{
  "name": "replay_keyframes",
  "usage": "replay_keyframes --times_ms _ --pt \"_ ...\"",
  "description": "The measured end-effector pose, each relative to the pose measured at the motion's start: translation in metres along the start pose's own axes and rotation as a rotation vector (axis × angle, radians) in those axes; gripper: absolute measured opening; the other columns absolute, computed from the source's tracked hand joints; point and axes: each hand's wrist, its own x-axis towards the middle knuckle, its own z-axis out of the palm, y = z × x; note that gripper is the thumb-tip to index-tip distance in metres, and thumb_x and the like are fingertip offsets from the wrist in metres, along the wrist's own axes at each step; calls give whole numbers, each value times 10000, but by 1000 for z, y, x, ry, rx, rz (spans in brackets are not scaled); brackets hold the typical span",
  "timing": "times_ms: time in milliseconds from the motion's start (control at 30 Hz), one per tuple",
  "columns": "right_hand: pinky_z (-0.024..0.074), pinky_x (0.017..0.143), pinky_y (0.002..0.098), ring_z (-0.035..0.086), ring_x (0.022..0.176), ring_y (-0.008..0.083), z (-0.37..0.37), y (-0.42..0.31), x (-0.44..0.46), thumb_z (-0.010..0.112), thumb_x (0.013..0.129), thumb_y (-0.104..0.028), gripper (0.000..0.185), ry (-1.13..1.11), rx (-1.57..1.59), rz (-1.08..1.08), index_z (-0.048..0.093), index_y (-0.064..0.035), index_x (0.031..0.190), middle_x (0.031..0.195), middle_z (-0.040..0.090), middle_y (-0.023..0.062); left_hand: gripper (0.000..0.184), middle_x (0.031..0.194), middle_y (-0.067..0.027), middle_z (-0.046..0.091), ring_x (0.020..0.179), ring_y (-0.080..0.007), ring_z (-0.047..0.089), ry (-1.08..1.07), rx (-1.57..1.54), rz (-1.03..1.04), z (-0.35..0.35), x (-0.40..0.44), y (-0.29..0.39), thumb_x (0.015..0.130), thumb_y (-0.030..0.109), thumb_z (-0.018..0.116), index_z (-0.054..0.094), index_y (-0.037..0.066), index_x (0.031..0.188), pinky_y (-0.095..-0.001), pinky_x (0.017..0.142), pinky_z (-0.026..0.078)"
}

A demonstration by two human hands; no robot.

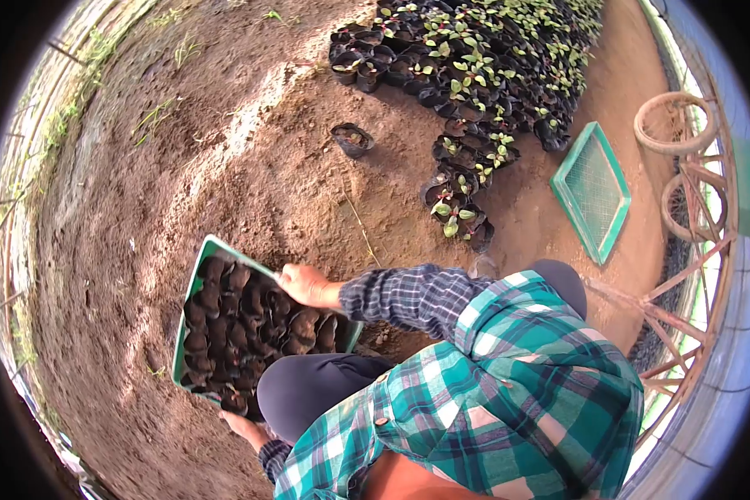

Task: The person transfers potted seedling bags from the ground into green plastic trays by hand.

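Note:
A green-rimmed tray (186,333) sits low over the soil in front of my knee, packed with black nursery bags (233,321) that hold soil. My right hand (306,286) is closed around the tray's upper rim. At the lower edge my left hand (243,427) grips the tray near its corner, with some fingers hidden beneath it. My bent knee (308,392) covers part of the tray's near side.
Black bags with leafy seedlings (475,62) stand in a dense block at the top. A single black bag (352,139) stands apart on the soil. To the right lie a green mesh-bottomed frame (596,196), a tire (675,122) and rusty metal bars (675,321).

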Motion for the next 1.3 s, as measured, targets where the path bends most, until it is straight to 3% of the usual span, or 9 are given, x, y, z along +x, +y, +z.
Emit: replay_keyframes --times_ms 200,300,333,367,433,633,867,1033,1300 --pt "515 716 477 646 765 424 -6 23 29 586 888 -397 453 -598 -230 -198 659 50 885 883 675 257 778 1357 -255 518 1155 -381 554 48 -6 -510 -41 20 -45 1007 589 272 409 -75 1390 -441 978 455" --pt "500 552 367 606 629 195 -90 -4 77 495 884 -175 235 -493 -581 -291 635 -7 797 722 635 130 719 1316 -278 541 1135 -403 564 56 326 -293 -45 47 -50 1019 537 285 452 -71 1364 -448 958 466" --pt "516 556 362 610 641 198 -116 18 106 478 860 -122 195 -328 -795 -538 629 -8 814 738 642 125 699 1302 -285 549 1129 -410 568 72 469 -188 -47 57 -47 1023 520 290 467 -70 1356 -450 951 470" --pt "551 644 418 671 726 294 -166 -15 99 488 839 -125 216 -284 -562 -110 643 22 872 826 683 177 681 1288 -292 557 1122 -418 571 94 619 -37 -46 67 -43 1027 502 294 481 -69 1347 -452 945 473" --pt "558 729 446 696 870 359 -237 -13 109 516 840 -166 266 -43 -832 -209 674 12 960 949 697 230 646 1177 -342 579 1017 -471 577 190 957 368 -40 68 -23 1022 477 342 530 -96 1255 -479 879 483" --pt "531 835 465 683 950 366 -332 18 90 510 940 -410 477 242 -675 216 678 25 1040 1020 704 207 308 1035 -55 594 916 -138 568 -26 92 324 48 -3 115 1018 302 513 571 24 1137 -281 759 465" --pt "495 913 484 641 1074 389 -298 54 115 458 956 -343 470 217 -340 250 655 59 1100 1125 653 276 424 1093 -119 603 1087 -219 563 -556 -29 648 129 -179 283 1048 369 424 597 -11 1119 -397 992 435" --pt "541 841 463 682 983 364 -280 88 144 500 894 -162 305 355 -374 224 700 -1 1058 1029 694 232 462 1160 -168 576 1104 -311 550 -1411 -333 739 190 -304 375 1026 392 402 597 -20 1102 -476 1020 406" --pt "523 480 271 678 597 160 -316 134 139 500 899 -85 218 205 74 237 664 4 1013 808 712 139 501 898 -191 650 848 -314 580 -2545 -388 36 285 -519 390 1009 428 346 656 39 951 -469 808 436"
